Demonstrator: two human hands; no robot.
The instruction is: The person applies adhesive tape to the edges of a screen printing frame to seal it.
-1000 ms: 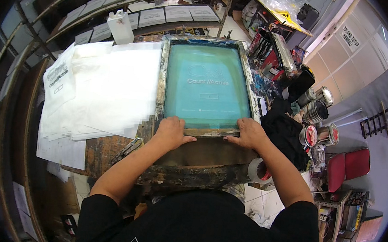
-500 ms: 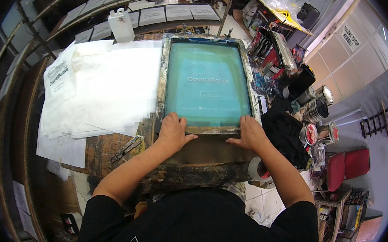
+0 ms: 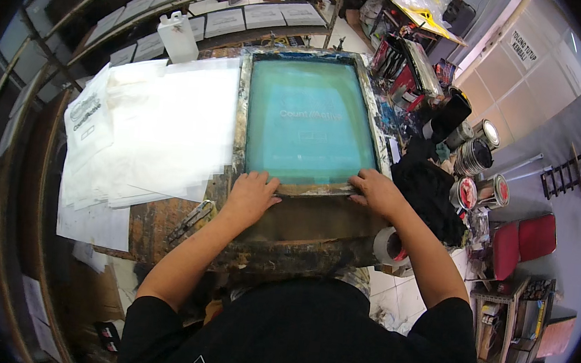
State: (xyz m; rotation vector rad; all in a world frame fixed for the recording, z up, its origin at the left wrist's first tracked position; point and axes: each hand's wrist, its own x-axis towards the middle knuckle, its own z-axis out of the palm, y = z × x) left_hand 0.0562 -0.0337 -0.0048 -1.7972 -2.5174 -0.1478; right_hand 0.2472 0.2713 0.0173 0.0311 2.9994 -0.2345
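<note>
A screen-printing frame (image 3: 242, 118) with a blue-green mesh (image 3: 312, 131) lies on the worktable in front of me. Pale lettering and a small box outline show faintly in the mesh. At its near left corner, my left hand (image 3: 253, 193) has its fingers over the rim and its thumb along the near side. My right hand (image 3: 376, 192) grips the near right corner the same way. To the left spreads a pile of white sheets (image 3: 170, 129), with a printed sheet (image 3: 90, 119) at its outer edge.
A white plastic jug (image 3: 177, 37) stands behind the sheets. A metal tool (image 3: 191, 222) lies near my left forearm, a tape roll (image 3: 390, 246) by my right. Black cloth (image 3: 427, 200) and several ink cans (image 3: 473, 161) line the right side. Racks (image 3: 284, 15) with printed sheets stand behind.
The frame's near edge sits slightly higher in view, and the mesh design looks fainter. My right hand has shifted slightly inward; both hands stay on the rim.
</note>
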